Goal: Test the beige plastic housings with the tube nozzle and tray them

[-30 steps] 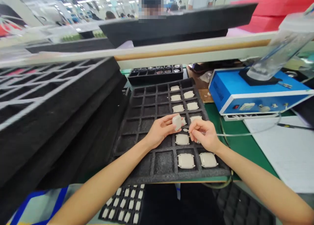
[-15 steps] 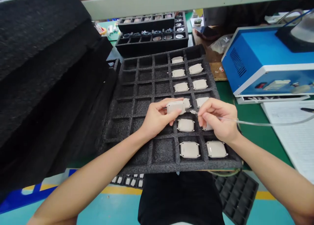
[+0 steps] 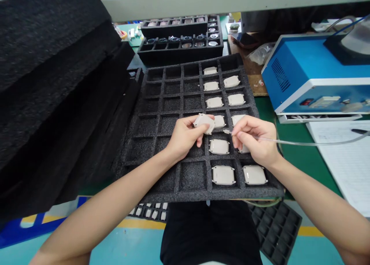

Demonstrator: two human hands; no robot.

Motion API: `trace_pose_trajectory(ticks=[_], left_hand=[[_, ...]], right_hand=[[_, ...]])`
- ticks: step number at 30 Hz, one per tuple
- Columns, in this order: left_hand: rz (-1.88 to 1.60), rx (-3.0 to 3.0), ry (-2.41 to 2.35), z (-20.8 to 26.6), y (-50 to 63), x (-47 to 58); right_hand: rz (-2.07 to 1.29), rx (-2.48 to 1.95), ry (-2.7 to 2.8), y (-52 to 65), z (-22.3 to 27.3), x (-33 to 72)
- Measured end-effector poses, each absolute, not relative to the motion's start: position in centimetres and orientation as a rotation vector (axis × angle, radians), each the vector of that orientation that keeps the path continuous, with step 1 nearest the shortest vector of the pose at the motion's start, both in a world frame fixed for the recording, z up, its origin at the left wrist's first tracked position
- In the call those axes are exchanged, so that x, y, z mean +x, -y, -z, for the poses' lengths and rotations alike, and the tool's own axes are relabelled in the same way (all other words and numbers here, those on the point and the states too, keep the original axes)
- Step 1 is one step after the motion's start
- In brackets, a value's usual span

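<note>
Pinching a beige watch case (image 3: 204, 124), the left hand (image 3: 184, 137) has just tipped it aslant, presenting it differently to the white tip (image 3: 227, 131). The right hand (image 3: 258, 138) grips the tip's clear tube (image 3: 306, 143), not touching the case; both are over the foam tray (image 3: 199, 196).

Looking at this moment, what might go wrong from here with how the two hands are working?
The left hand grips the white case between thumb and fingers above the foam tray, so a slip might drop it onto the seated cases.
The right hand holds the clear tube with its tip near the white case; a careless move might scuff it.
The clear tube trails over the paper sheet and might snag.
</note>
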State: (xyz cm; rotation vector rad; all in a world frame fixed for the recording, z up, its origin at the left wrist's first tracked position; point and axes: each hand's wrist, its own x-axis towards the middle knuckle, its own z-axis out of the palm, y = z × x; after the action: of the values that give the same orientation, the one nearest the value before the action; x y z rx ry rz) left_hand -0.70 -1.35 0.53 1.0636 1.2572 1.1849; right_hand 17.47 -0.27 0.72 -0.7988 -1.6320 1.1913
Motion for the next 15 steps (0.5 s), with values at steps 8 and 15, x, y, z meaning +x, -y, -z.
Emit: trace_pose_trajectory(ticks=[8, 15], left_hand=[[-1.221, 0.883, -1.203, -0.33, 0.83, -0.50], [-1.212, 0.655, -1.003, -1.13, 0.88, -1.24]], right_hand=[[-1.184, -0.812, 1.639, 0.32, -0.84, 17.38], [-1.186, -0.804, 1.638, 0.25, -0.76, 17.37]])
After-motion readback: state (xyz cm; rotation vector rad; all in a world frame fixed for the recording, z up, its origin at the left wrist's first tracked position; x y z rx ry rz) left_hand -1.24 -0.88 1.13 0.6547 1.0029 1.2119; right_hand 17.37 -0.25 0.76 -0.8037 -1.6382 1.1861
